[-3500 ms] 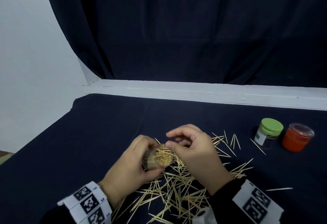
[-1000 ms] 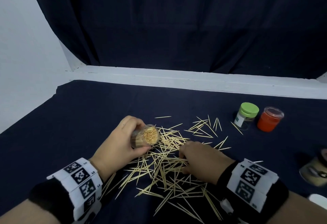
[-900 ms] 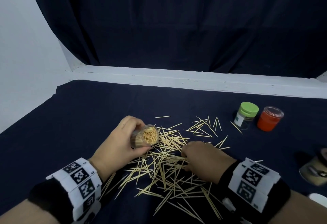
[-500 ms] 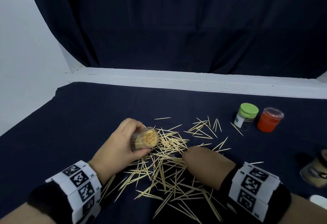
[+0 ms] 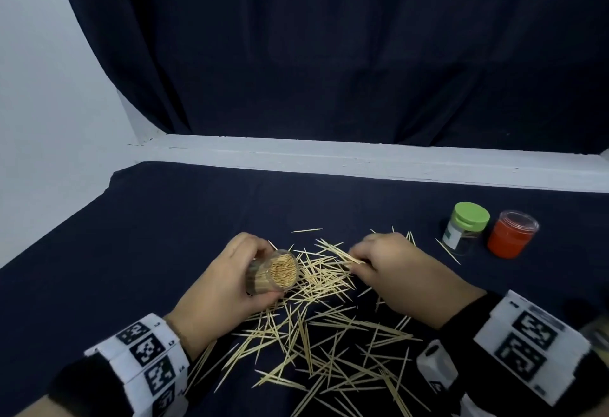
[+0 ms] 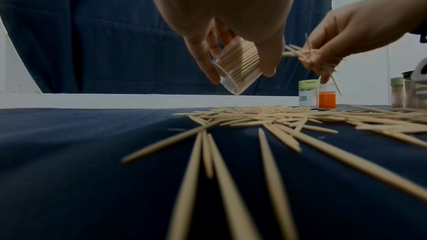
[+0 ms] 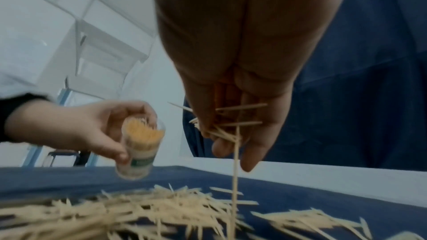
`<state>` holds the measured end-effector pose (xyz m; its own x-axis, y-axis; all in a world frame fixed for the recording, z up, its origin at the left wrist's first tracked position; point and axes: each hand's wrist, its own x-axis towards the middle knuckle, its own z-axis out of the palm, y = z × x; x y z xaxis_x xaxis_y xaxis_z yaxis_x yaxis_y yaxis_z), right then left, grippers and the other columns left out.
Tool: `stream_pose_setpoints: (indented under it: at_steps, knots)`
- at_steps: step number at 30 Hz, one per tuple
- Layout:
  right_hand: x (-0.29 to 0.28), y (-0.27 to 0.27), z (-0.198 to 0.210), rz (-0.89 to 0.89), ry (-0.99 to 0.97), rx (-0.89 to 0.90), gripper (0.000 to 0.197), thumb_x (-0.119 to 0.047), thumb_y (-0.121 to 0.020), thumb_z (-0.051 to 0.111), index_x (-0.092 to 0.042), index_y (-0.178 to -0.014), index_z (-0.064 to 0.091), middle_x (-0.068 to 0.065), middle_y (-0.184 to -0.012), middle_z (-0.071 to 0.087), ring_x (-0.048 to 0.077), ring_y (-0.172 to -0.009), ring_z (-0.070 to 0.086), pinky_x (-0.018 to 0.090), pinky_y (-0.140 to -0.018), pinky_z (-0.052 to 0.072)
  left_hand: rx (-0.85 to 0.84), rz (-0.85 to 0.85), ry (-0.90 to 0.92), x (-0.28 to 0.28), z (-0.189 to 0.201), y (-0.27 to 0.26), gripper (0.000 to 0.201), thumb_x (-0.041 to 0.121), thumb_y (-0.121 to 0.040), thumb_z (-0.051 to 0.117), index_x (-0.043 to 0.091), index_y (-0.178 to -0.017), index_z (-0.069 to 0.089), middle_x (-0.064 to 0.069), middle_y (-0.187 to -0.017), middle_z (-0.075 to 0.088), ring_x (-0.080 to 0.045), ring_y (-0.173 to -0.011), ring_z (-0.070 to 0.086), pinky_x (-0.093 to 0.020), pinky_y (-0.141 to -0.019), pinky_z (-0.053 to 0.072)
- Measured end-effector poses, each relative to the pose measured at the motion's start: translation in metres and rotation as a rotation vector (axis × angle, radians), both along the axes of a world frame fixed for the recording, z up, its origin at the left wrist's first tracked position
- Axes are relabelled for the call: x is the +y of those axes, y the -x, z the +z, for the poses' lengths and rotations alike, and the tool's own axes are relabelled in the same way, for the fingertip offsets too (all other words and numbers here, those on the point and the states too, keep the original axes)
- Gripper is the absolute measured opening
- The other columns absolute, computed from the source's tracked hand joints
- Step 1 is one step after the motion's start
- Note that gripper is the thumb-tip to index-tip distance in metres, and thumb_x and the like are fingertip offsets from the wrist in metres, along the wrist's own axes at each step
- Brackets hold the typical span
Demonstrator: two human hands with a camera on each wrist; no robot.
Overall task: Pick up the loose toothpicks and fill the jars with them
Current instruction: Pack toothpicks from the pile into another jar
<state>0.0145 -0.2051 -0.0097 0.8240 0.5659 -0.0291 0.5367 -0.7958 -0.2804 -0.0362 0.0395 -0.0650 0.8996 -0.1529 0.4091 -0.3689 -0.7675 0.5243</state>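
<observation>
The left hand (image 5: 217, 288) has its grip clamped around a clear jar (image 5: 273, 272), fingers on one side and thumb on the other, holding it tilted above the desk (image 5: 138, 238) with its open mouth turned toward the right hand. The jar is packed with toothpicks standing on end.

The right hand (image 5: 398, 271), just beside the jar's mouth and off the desk, has its grip pinched together on a small untidy bundle of toothpicks (image 6: 309, 56). The bundle's ends stick out toward the jar, and one toothpick (image 7: 235, 180) hangs straight down from the fingers.

Below and between both hands, loose toothpicks (image 5: 329, 334) lie scattered in a crossed heap on the dark blue cloth of the desk, spreading toward the person.

Beyond the right hand, farther right, stand a green-lidded jar (image 5: 464, 228) and an orange-red jar (image 5: 512, 233), close together and upright.
</observation>
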Motion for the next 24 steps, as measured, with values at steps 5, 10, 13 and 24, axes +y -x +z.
stream_pose_setpoints:
  at_steps: [5, 10, 13, 24]
  knots:
    - [0.024, 0.009, 0.004, 0.11, 0.05, -0.025, 0.021, -0.028, -0.099, 0.04, -0.021, -0.083, 0.051, -0.002, -0.094, 0.047, 0.021, -0.088, 0.055, 0.033, -0.076, 0.044, 0.005, -0.016, -0.002, -0.001, 0.0, 0.001, 0.047, 0.029, -0.067, 0.085, 0.03, -0.101, 0.053, 0.022, -0.104, 0.048, -0.001, -0.102, 0.05, -0.009, -0.078, 0.042]
    - [0.035, 0.011, -0.002, 0.174, 0.153, -0.172, 0.015, -0.008, -0.094, 0.043, -0.014, -0.096, 0.056, 0.001, -0.092, 0.042, 0.027, -0.086, 0.06, 0.033, -0.066, 0.042, 0.005, -0.032, -0.013, 0.0, 0.001, 0.0, 0.046, 0.033, -0.068, 0.082, 0.036, -0.101, 0.05, 0.026, -0.105, 0.045, -0.002, -0.103, 0.051, -0.009, -0.078, 0.042]
    - [0.042, 0.021, 0.006, 0.234, 0.212, -0.216, 0.028, 0.006, -0.087, 0.036, -0.006, -0.103, 0.056, 0.008, -0.098, 0.042, 0.03, -0.088, 0.057, 0.034, -0.065, 0.038, 0.002, -0.065, -0.019, 0.0, 0.001, 0.0, 0.043, 0.04, -0.068, 0.077, 0.039, -0.1, 0.048, 0.026, -0.106, 0.045, -0.002, -0.102, 0.052, -0.012, -0.078, 0.044]
    - [0.069, 0.012, 0.013, 0.055, -0.126, 0.172, 0.032, -0.009, -0.086, 0.062, -0.018, -0.115, 0.052, 0.002, -0.116, 0.053, 0.018, -0.098, 0.054, 0.027, -0.077, 0.04, -0.012, -0.097, -0.002, 0.001, -0.002, 0.0, 0.043, 0.047, -0.068, 0.073, 0.039, -0.101, 0.047, 0.023, -0.104, 0.046, -0.002, -0.094, 0.053, -0.009, -0.072, 0.042]
